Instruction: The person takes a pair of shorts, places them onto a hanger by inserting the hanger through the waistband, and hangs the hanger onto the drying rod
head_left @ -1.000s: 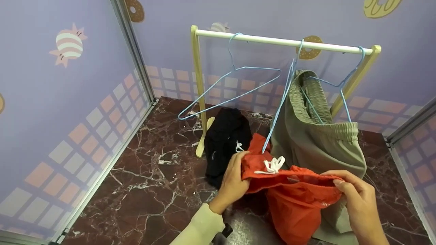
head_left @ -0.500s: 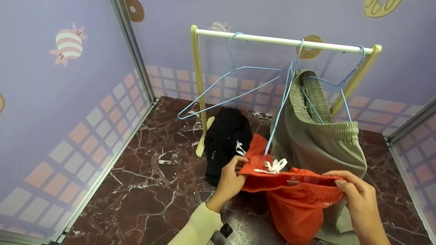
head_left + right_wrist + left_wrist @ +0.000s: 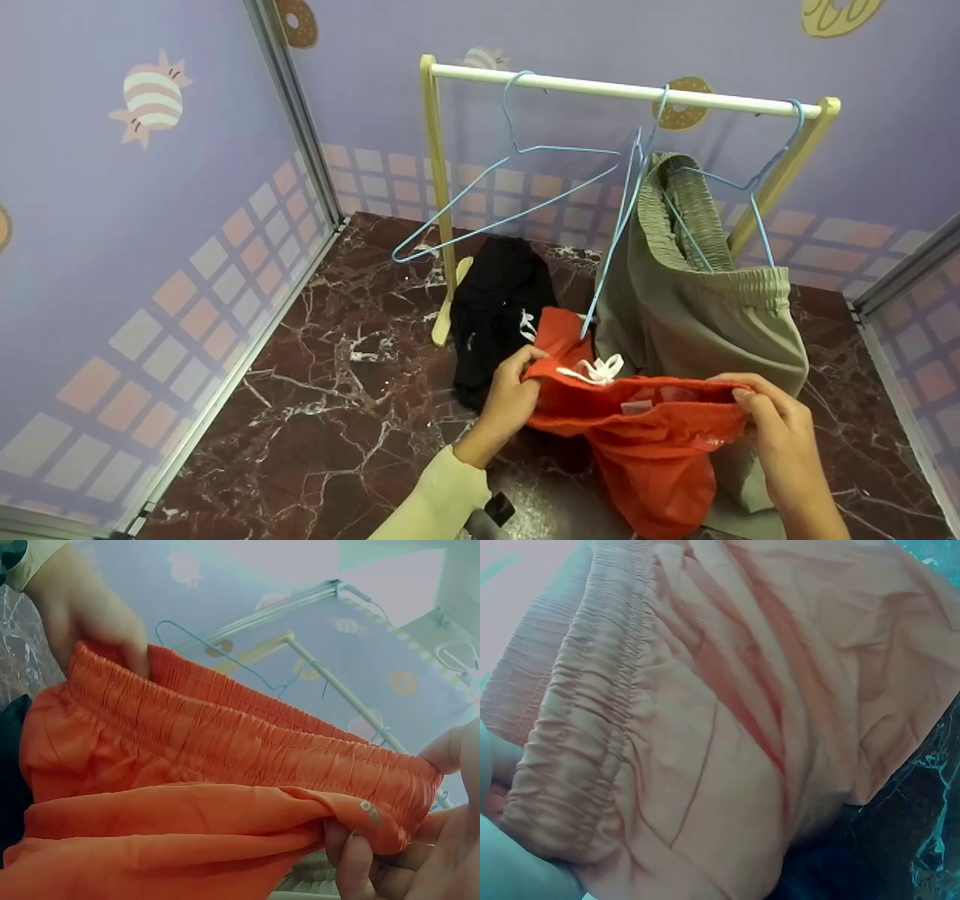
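Observation:
Between both hands an orange pair of shorts (image 3: 652,457) is stretched at its elastic waistband (image 3: 247,731), white drawstring bow (image 3: 602,369) facing the rack. My left hand (image 3: 514,394) grips the waistband's left end; in the right wrist view its thumb goes inside the band. The right end is pinched by my right hand (image 3: 780,431), fingers curled under the cloth near a small print. A blue wire hanger (image 3: 616,232) hangs from the rail just beyond, its lower corner overlapping the shorts' far side in the head view. In the left wrist view gathered waistband (image 3: 577,720) fills the left side.
A wooden rack with a white rail (image 3: 600,86) stands by the wall. Another blue hanger (image 3: 510,214) hangs at left. Olive trousers (image 3: 697,322) hang from a third hanger at right. Black clothing (image 3: 499,315) lies on the marbled floor (image 3: 330,390) near the rack's left foot.
The left hand has shifted slightly down and its fingers have moved along the waistband. The waist opening now spreads wider, showing the inner label. The middle hanger has swung a little.

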Motion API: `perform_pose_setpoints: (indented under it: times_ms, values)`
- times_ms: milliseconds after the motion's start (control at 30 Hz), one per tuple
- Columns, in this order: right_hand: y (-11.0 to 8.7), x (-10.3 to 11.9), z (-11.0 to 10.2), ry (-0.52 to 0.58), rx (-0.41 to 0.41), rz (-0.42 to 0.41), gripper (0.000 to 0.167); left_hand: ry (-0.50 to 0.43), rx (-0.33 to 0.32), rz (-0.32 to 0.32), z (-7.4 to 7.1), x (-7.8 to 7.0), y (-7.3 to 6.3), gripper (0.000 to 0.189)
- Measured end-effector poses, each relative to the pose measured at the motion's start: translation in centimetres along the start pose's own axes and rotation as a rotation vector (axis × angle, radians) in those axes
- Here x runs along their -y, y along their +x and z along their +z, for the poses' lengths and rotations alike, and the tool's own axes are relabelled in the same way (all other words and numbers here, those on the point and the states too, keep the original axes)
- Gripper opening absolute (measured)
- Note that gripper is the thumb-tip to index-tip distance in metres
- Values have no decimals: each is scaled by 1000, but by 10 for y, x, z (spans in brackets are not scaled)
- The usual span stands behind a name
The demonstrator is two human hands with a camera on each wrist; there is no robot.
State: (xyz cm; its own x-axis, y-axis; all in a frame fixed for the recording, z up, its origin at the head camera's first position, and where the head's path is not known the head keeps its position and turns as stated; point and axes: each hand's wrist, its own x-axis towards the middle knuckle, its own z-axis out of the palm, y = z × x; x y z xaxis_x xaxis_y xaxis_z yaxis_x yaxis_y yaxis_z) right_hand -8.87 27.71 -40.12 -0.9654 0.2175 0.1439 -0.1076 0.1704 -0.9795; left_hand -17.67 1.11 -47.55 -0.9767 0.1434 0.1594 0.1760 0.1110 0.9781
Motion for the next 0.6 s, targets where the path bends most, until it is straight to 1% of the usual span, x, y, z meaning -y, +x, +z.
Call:
perform_pose_setpoints:
  times_ms: [67,133,233,333,433,533,600]
  values:
    - [1,-2,0,-28,-13,23,30,-22,15,2,-2,-11,-3,19]
    - [3,-5,1,-46,-23,39,30,-39,28,19,-4,-19,-6,13]
    - [5,-9,1,-38,-34,61,30,-56,60,26,-6,-23,-7,7]
    - [7,-13,1,-38,-43,84,29,-81,98,27,-7,-22,-7,8]
    - [9,-18,0,-45,-45,113,29,-87,128,20,-5,-11,-4,16]
    - [10,-23,1,-72,-28,140,29,-62,133,17,-1,3,0,33]
    - [10,-26,2,-97,-11,155,29,-37,128,2,1,11,1,43]
